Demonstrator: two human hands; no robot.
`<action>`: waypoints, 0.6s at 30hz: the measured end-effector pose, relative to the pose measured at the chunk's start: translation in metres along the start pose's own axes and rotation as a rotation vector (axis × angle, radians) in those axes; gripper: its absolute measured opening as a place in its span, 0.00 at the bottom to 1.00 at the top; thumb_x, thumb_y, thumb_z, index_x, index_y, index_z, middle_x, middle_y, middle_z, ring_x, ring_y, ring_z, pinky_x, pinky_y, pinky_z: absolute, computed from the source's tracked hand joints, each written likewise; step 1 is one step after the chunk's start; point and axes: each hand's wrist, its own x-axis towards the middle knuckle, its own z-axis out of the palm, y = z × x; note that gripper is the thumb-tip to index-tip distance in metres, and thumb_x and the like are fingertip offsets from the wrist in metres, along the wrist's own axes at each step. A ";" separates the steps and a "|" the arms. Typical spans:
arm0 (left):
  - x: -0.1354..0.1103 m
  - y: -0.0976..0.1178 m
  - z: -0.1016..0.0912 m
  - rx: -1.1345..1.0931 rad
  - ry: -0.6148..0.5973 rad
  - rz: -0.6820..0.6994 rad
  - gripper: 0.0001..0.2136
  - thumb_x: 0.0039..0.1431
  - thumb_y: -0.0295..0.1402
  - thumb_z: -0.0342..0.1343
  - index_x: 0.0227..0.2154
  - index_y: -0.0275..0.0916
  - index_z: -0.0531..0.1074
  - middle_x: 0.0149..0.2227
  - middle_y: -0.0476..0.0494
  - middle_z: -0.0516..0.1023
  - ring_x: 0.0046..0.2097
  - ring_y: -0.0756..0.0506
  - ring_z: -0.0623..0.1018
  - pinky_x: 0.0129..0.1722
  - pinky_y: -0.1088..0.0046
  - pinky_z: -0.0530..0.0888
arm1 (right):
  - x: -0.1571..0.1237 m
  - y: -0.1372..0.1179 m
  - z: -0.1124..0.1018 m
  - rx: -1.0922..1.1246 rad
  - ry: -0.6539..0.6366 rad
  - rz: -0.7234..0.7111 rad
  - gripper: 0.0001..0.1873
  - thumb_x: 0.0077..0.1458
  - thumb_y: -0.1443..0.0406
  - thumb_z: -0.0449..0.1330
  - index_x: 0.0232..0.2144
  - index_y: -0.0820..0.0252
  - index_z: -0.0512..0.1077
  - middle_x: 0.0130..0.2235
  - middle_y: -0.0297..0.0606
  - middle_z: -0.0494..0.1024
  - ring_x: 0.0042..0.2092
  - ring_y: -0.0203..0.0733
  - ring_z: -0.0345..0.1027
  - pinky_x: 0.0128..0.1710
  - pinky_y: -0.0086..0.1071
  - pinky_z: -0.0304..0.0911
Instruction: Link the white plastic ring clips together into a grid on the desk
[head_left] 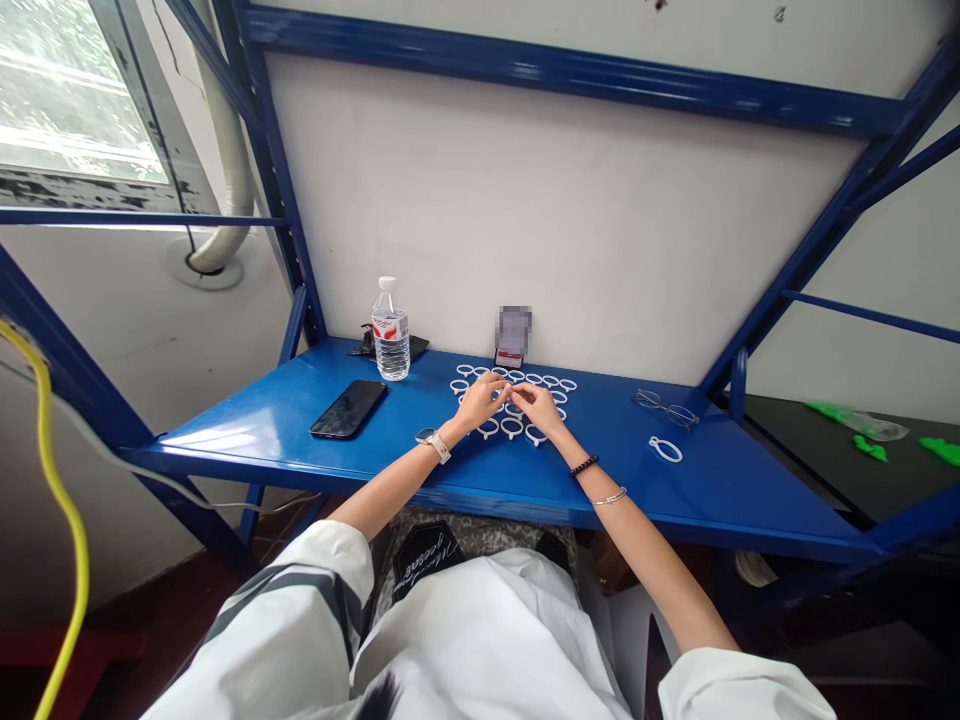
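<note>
Several white rings (512,437), each with a small tab, lie in rows on the blue table (592,487). Over the middle of these rows, my left hand (480,402) and my right hand (537,406) meet at the fingertips. Both are closed in a pinch. Whatever they hold between them is too small and too covered by the fingers to name. The hands hide part of the middle rows. A separate white ring (666,450) lies farther right, away from my hands.
Left of the rings are a black phone (349,409) and a water bottle (391,345) in front of black plastic (420,347). A small blurred-out card or device (511,358) leans on the wall. Glasses (666,407) lie at right. Blue metal posts (279,170) frame the table.
</note>
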 end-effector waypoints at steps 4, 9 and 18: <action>0.000 -0.001 0.000 0.006 -0.004 -0.006 0.17 0.66 0.40 0.44 0.40 0.37 0.76 0.42 0.39 0.76 0.45 0.43 0.73 0.39 0.69 0.73 | 0.001 0.003 0.000 0.009 0.010 0.006 0.15 0.55 0.55 0.57 0.37 0.59 0.76 0.32 0.40 0.78 0.33 0.44 0.73 0.33 0.37 0.69; -0.001 -0.002 0.001 0.022 0.006 -0.007 0.16 0.66 0.41 0.45 0.42 0.36 0.75 0.43 0.39 0.76 0.45 0.43 0.74 0.39 0.69 0.74 | 0.001 0.002 -0.001 0.006 0.021 0.008 0.15 0.55 0.56 0.57 0.37 0.59 0.76 0.32 0.40 0.78 0.32 0.44 0.72 0.33 0.37 0.69; 0.000 -0.004 0.002 0.075 0.026 0.048 0.17 0.67 0.40 0.44 0.37 0.36 0.75 0.40 0.40 0.77 0.42 0.45 0.74 0.38 0.69 0.73 | 0.000 -0.002 0.000 -0.006 0.022 0.011 0.15 0.55 0.55 0.57 0.35 0.58 0.76 0.30 0.39 0.77 0.30 0.44 0.71 0.30 0.36 0.68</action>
